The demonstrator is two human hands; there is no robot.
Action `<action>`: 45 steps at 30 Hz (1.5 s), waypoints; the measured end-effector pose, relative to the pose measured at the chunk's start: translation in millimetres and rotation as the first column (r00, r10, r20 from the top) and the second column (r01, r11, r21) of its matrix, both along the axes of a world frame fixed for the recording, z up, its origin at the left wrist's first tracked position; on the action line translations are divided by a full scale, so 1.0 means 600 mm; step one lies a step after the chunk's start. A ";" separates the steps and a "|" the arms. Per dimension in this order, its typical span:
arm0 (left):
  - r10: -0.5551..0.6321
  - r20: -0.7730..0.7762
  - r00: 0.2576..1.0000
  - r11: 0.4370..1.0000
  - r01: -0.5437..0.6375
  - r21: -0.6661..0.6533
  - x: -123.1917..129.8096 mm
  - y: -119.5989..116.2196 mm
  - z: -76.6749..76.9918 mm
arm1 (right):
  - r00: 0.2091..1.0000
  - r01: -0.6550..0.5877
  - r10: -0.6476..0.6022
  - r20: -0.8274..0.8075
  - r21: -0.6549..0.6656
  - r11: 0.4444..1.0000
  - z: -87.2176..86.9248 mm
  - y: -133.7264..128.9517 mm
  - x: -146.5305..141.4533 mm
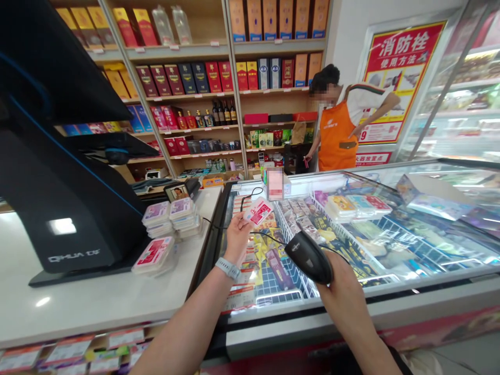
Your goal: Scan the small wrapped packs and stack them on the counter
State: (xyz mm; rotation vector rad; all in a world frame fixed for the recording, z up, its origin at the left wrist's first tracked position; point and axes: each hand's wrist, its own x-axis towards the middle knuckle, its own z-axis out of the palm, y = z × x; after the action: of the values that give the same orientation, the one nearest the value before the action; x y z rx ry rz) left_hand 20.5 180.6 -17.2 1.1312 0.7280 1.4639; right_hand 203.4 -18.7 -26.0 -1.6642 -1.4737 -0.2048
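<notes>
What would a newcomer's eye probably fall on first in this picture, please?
Probably the bright orange apron on the person beyond the glass-topped freezer. Next might come the black scanner in the right hand, held above the freezer, with a red-printed pack in the left hand. The big black terminal also looms over the counter at the left.

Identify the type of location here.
Likely a shop checkout: a barcode scanner in the right hand, price tags along shelves of boxed goods, and a glass-topped freezer of packaged items beside the counter.
</notes>
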 end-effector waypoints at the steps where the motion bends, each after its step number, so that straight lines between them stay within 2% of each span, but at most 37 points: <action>1: 0.003 -0.005 1.000 1.000 -0.003 -0.005 0.000 0.000 0.001 | 1.000 -0.002 0.002 -0.002 -0.002 1.000 0.002 0.003 0.001; 10: 0.023 0.036 0.999 1.000 -0.022 -0.015 0.002 0.003 0.001 | 1.000 -0.023 0.023 -0.007 -0.022 0.999 0.015 0.022 0.001; 45: 0.032 0.025 0.999 0.999 -0.032 -0.008 0.005 -0.001 0.002 | 0.999 -0.019 0.022 0.025 -0.094 0.995 0.025 0.026 -0.004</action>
State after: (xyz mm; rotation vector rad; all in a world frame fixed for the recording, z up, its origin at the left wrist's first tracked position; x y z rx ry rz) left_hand 23.3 180.3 -16.2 1.0981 0.7368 1.4988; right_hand 200.9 -3.4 -10.8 -1.7261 -1.5399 -0.1487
